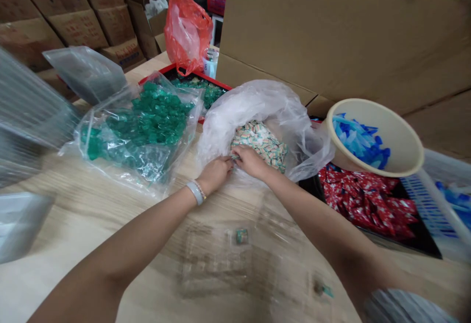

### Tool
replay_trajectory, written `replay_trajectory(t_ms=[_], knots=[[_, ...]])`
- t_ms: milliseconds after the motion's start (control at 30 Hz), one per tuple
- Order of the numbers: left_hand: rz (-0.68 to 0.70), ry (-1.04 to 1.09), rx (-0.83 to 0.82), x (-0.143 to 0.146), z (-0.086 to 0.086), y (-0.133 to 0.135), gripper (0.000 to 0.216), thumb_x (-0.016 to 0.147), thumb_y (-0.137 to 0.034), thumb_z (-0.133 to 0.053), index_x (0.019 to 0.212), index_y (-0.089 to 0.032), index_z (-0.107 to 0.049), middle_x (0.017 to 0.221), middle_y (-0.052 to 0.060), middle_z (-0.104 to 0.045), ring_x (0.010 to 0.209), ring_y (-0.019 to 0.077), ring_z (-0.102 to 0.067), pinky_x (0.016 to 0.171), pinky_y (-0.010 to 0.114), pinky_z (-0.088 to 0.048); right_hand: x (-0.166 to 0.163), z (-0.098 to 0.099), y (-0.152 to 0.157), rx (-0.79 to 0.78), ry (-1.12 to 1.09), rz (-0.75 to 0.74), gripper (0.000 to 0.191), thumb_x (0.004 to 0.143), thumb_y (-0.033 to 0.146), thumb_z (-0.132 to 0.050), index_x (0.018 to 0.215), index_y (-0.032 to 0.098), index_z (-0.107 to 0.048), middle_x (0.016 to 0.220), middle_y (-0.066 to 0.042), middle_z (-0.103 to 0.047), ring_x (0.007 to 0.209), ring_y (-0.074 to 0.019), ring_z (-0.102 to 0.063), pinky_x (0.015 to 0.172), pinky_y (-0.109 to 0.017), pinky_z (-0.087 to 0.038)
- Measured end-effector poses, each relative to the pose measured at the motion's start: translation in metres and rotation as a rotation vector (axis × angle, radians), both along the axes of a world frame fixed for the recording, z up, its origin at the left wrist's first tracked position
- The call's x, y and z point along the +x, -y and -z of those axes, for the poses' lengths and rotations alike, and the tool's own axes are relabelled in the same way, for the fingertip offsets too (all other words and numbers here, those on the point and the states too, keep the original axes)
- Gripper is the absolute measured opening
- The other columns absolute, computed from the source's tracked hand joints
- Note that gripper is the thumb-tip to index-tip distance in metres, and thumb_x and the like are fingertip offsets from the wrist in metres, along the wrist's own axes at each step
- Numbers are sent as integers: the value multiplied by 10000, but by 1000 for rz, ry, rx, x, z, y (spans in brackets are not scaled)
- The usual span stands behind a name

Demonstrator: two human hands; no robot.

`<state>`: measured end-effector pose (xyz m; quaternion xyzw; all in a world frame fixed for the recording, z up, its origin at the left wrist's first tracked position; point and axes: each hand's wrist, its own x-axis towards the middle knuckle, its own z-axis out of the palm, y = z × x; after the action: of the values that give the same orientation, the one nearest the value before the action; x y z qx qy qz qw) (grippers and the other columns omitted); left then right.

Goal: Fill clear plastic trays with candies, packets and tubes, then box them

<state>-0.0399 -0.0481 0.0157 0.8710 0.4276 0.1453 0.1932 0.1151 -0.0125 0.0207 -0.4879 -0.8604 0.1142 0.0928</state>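
At the front edge of an open clear plastic bag (253, 100), my left hand (216, 173) and my right hand (250, 160) meet with their fingertips together. Small flat pieces, patterned in white, orange and green (263, 139), fill the bag. Both hands have their fingers closed; a tiny bit of something shows between the fingertips, too small to name. Below my forearms lies a clear plastic tray with compartments (213, 259), smeared by motion. One small green piece (242, 236) sits in it, and another green bit (327, 291) is farther right.
Left stands a clear bag of green pieces (158, 112); behind it are a red-rimmed tray (224, 86) and a red plastic bag (187, 34). On the right, a cream bowl (408, 139) of blue pieces rests above red wrapped pieces (364, 200). Cardboard (342, 34) walls the back.
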Motion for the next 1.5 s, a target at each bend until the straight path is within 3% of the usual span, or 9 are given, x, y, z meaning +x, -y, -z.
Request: replay_trajectory(t_ms=[200,333,400,533,633,800,1000,1167,1500], knots=[[14,-47,-8,1,-3,0,187,774,-119,-430,836,-116,-606,1060,120,-575,914,188,-557,843,300,-414,4,2,1,-72,-94,44,228,706,84,-484,878,161,-614,874,-53,-564,848,-149,-494,767,-254,-368],[-1,23,-63,1,-9,-5,175,749,-120,-457,819,-117,-618,980,100,-606,877,175,-564,810,275,-428,28,-18,0,-6,-205,343,221,740,159,-479,923,144,-600,825,-50,-577,721,-140,-510,709,-267,-395],[-18,90,-65,4,-11,-10,192,746,-127,-463,856,-119,-620,948,81,-616,871,165,-563,806,260,-428,41,-23,2,-69,-273,427,230,739,188,-488,940,136,-588,764,-32,-579,658,-126,-509,656,-251,-405],[19,73,-91,15,-13,-21,185,723,-157,-513,855,-119,-635,905,81,-635,882,187,-559,837,288,-415,44,-16,7,-271,-296,340,276,722,152,-502,990,123,-566,744,-12,-591,643,-104,-517,615,-211,-402],[57,3,-119,19,-11,-24,185,716,-173,-530,855,-128,-643,884,80,-642,873,194,-561,836,299,-416,27,-7,7,-315,-168,239,302,735,143,-501,1031,137,-560,812,-22,-612,679,-105,-530,637,-210,-397],[79,-8,-65,13,-7,-17,186,722,-147,-525,856,-135,-654,941,80,-631,907,185,-552,867,287,-399,2,-7,11,-159,158,238,165,740,158,-506,848,122,-626,914,-107,-593,864,-189,-517,747,-267,-376],[132,9,-2,11,-7,-14,201,712,-122,-519,860,-139,-654,994,88,-616,996,192,-514,909,283,-367,-3,-11,22,-98,187,407,284,755,138,-469,1023,126,-565,993,-130,-553,887,-207,-511,731,-280,-385],[174,-40,-70,15,-9,-22,163,690,-161,-535,805,-165,-651,929,55,-633,974,186,-519,931,310,-337,-6,-8,16,-152,175,507,279,727,158,-505,993,113,-576,965,-134,-560,843,-203,-523,702,-275,-388],[176,-15,14,11,-5,-11,183,705,-141,-516,830,-171,-647,1020,66,-604,1028,195,-480,918,317,-345,8,5,35,78,21,271,241,761,118,-423,929,173,-587,968,-77,-504,924,-177,-438,809,-275,-345]])
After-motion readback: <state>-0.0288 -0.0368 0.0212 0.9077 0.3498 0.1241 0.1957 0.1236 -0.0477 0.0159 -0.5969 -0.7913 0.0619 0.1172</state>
